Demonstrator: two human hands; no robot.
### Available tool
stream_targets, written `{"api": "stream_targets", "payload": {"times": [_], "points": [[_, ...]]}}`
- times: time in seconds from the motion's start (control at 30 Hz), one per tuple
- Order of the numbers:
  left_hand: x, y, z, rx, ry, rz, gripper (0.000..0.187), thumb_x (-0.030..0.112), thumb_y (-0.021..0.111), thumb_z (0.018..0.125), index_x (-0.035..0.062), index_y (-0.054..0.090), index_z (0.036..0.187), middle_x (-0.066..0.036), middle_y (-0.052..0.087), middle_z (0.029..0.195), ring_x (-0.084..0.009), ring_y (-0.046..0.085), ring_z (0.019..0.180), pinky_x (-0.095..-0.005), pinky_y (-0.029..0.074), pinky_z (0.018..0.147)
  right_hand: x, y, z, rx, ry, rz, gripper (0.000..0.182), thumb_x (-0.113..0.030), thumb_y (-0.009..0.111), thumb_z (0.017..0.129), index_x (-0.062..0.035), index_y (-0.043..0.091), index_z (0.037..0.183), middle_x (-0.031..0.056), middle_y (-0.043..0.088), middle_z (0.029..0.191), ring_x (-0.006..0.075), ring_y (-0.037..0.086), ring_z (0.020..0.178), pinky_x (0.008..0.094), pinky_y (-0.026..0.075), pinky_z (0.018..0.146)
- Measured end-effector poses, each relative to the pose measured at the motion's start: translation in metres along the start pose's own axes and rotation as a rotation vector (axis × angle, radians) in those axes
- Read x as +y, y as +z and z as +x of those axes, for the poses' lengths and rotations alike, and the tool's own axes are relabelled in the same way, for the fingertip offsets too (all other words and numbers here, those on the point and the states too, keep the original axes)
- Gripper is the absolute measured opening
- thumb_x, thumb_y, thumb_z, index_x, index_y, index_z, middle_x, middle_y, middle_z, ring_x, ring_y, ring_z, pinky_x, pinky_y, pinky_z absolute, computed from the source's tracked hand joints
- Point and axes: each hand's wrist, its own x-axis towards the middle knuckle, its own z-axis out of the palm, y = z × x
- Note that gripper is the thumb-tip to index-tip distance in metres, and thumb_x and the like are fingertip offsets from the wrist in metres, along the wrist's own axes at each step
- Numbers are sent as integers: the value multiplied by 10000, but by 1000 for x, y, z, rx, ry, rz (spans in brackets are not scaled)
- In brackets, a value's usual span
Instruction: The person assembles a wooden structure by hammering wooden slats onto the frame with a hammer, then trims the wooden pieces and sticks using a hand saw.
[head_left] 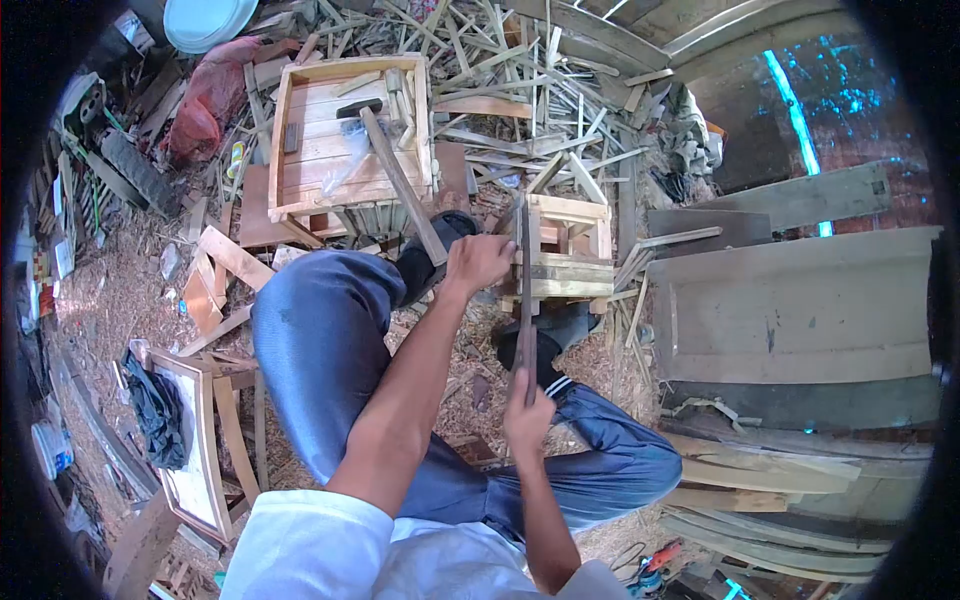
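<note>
A handsaw [527,310] stands on edge along the left side of a small wooden frame [570,272], seen almost edge-on. My right hand [527,415] is closed around its handle at the near end. My left hand [480,263] is closed beside the frame's left edge, fingertips close to the blade. What its fingers grip is hidden. The frame is built of pale wooden bars and sits just beyond my right foot. Left of my left hand, a hammer [400,180] leans with its head in a shallow wooden tray-like box [282,140].
Wood offcuts [480,60] pile up behind the frame, and shavings cover the floor. Boards [790,310] lean along the right side. A framed wooden piece [200,430] with a black plastic bag stands at left. A power tool [655,565] lies at lower right.
</note>
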Motion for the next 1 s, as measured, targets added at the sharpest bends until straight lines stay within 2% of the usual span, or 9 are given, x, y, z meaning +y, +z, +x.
{"api": "stream_targets", "payload": {"times": [0.17, 0.23, 0.33, 0.47, 0.57, 0.73, 0.8, 0.9, 1.0], "points": [[-1, -5, -2, 4, -29, 9, 326, 371, 465, 896, 128, 681, 930, -177, 668, 886, -374, 633, 876, -488, 484, 776, 3, 3, -13, 79, -22, 41, 466, -323, 536, 961, 61, 589, 703, 63, 445, 490, 96, 437, 517, 342, 383, 482], [1, 1, -3, -19, -18, 26, 334, 384, 452, 906, 141, 677, 948, -171, 669, 899, -365, 633, 890, -485, 484, 786, -20, 5, 15, -26, 60, -55, 443, -334, 533, 954, 42, 629, 742, 150, 509, 520, 194, 562, 493, 358, 442, 512], [-1, 1, -2, 6, 17, 17, 339, 384, 447, 906, 125, 666, 897, -173, 667, 862, -367, 634, 873, -486, 482, 768, -23, 9, 28, -72, 71, -79, 420, -332, 529, 954, 35, 653, 791, 167, 536, 540, 238, 570, 492, 357, 447, 517], [0, -1, 1, -19, -10, 17, 324, 368, 463, 897, 112, 663, 885, -172, 666, 858, -371, 631, 862, -491, 480, 760, 8, 0, -21, -33, 26, -122, 408, -314, 529, 956, 42, 657, 803, 193, 525, 542, 247, 549, 477, 369, 428, 499], [-5, 6, 1, 37, 37, 31, 313, 357, 473, 895, 112, 668, 904, -169, 666, 855, -370, 632, 854, -492, 481, 756, 29, 1, -32, 102, -82, 46, 392, -294, 523, 960, 45, 662, 819, 207, 526, 549, 230, 537, 474, 375, 417, 492], [-3, 1, -2, -2, 30, -19, 321, 382, 477, 905, 138, 679, 961, -165, 668, 866, -369, 636, 861, -490, 490, 763, -9, 19, 27, 3, -6, -79, 445, -326, 524, 965, 57, 622, 760, 152, 464, 506, 146, 468, 473, 358, 390, 476], [-2, 0, -4, 16, 36, -17, 313, 376, 479, 905, 147, 681, 972, -163, 670, 868, -368, 637, 859, -490, 491, 762, -19, 30, 41, 54, 7, 75, 485, -357, 533, 961, 52, 585, 706, 104, 427, 495, 115, 437, 487, 349, 373, 466], [-2, 0, 0, 9, 24, -19, 298, 367, 488, 903, 163, 684, 997, -162, 671, 877, -369, 638, 854, -489, 493, 763, -6, 19, 19, 7, 118, 96, 481, -359, 548, 952, 49, 585, 700, 65, 434, 496, 109, 445, 496, 342, 380, 470], [-4, 2, 0, -3, 31, -13, 297, 366, 489, 905, 155, 682, 987, -162, 670, 877, -374, 635, 850, -487, 494, 760, 23, 0, -4, 69, 68, 33, 492, -348, 531, 962, 34, 543, 652, -2, 454, 520, 69, 443, 520, 295, 371, 475]]}}
